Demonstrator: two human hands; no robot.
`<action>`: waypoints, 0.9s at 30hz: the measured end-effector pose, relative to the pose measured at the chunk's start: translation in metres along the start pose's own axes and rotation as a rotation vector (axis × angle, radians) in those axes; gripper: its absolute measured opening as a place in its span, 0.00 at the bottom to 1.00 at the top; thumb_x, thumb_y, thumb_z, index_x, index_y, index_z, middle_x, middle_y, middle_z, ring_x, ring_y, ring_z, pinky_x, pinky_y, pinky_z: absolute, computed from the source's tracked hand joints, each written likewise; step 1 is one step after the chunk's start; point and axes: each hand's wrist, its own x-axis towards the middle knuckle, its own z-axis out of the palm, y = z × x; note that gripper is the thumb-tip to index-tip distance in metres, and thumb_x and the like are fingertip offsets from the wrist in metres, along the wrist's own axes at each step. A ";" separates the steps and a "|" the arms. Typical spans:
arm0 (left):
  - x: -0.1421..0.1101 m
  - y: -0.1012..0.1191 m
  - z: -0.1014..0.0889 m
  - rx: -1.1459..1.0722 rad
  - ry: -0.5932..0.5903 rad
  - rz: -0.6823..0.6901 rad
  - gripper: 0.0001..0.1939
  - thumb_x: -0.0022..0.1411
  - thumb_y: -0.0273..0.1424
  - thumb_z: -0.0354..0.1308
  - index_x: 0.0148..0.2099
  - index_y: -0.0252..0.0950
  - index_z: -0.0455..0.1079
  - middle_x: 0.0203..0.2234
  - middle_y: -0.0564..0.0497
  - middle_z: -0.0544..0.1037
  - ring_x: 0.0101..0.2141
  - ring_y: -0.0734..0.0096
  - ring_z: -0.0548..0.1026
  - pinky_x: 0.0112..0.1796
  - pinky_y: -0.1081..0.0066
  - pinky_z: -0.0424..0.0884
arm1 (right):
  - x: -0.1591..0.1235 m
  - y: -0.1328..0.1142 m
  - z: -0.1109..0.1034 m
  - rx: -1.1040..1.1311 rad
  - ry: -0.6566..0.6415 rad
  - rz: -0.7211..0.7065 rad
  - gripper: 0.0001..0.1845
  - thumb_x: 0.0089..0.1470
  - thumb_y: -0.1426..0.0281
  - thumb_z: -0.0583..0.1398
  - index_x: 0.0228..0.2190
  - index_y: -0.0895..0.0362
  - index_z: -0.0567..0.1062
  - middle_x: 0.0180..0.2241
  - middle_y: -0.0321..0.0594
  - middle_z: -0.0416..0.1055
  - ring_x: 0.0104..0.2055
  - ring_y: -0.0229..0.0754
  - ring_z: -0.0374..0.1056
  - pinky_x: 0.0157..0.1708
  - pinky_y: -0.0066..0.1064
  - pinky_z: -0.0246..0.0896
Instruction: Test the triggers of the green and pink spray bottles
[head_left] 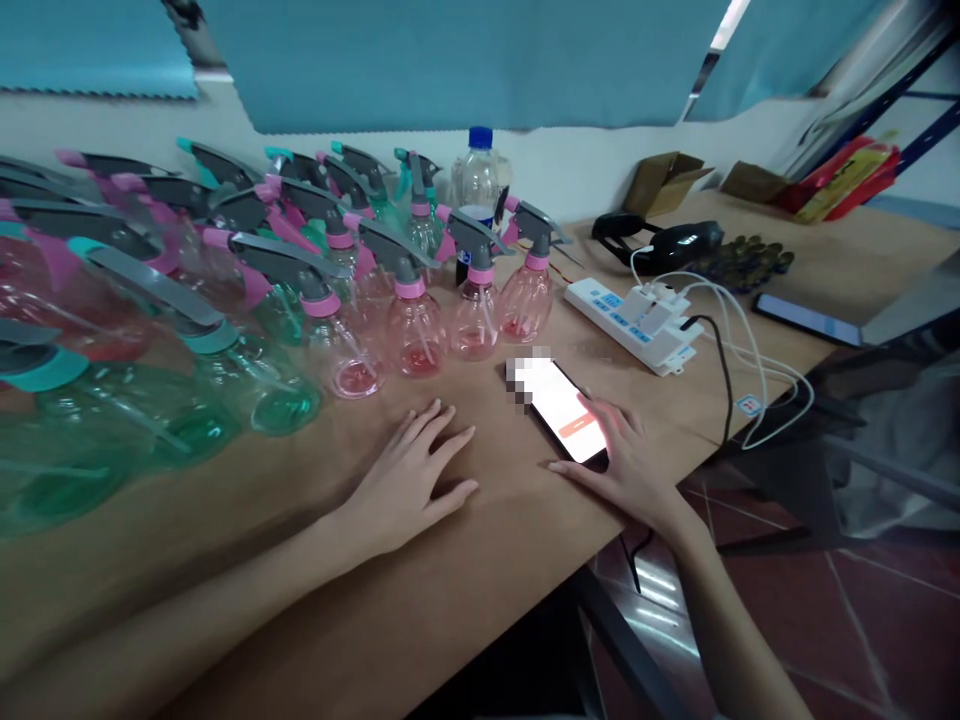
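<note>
My left hand (401,475) rests palm down on the brown tabletop with its fingers spread, holding nothing. A smartphone (559,405) with a bright white screen and an orange button lies flat to the right of it. Around the phone's near right corner is my right hand (626,460), fingers apart, the fingertips at the right edge of the screen and the thumb by the lower end. Spray bottles stand in rows beyond my left hand; the closest are a pink one (349,350) and a green one (281,390).
A white power strip (630,325) with plugged chargers and trailing cables lies right of the bottles. Behind it are a black glossy object (682,245) and an open cardboard box (664,185). A second phone (810,318) lies near the table's right edge. A blue-capped bottle (480,175) stands by the wall.
</note>
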 end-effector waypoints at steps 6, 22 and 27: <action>-0.001 0.000 0.000 0.004 0.006 0.002 0.30 0.66 0.48 0.47 0.63 0.35 0.59 0.64 0.37 0.56 0.65 0.49 0.50 0.62 0.47 0.50 | 0.000 -0.002 -0.001 -0.007 -0.001 0.005 0.47 0.48 0.44 0.59 0.62 0.53 0.54 0.58 0.51 0.59 0.59 0.58 0.55 0.55 0.52 0.55; 0.000 0.001 -0.001 -0.022 0.006 -0.006 0.30 0.66 0.47 0.48 0.63 0.34 0.60 0.63 0.36 0.58 0.64 0.48 0.51 0.61 0.46 0.51 | -0.002 0.002 0.002 -0.022 0.002 -0.006 0.45 0.49 0.45 0.59 0.63 0.48 0.53 0.59 0.49 0.59 0.59 0.58 0.55 0.54 0.54 0.56; -0.002 0.002 0.000 -0.027 0.009 -0.008 0.30 0.66 0.48 0.47 0.63 0.36 0.60 0.64 0.38 0.57 0.65 0.49 0.51 0.62 0.47 0.50 | -0.001 -0.001 0.001 -0.014 -0.004 -0.003 0.44 0.49 0.44 0.58 0.62 0.49 0.55 0.58 0.50 0.60 0.58 0.59 0.56 0.53 0.53 0.56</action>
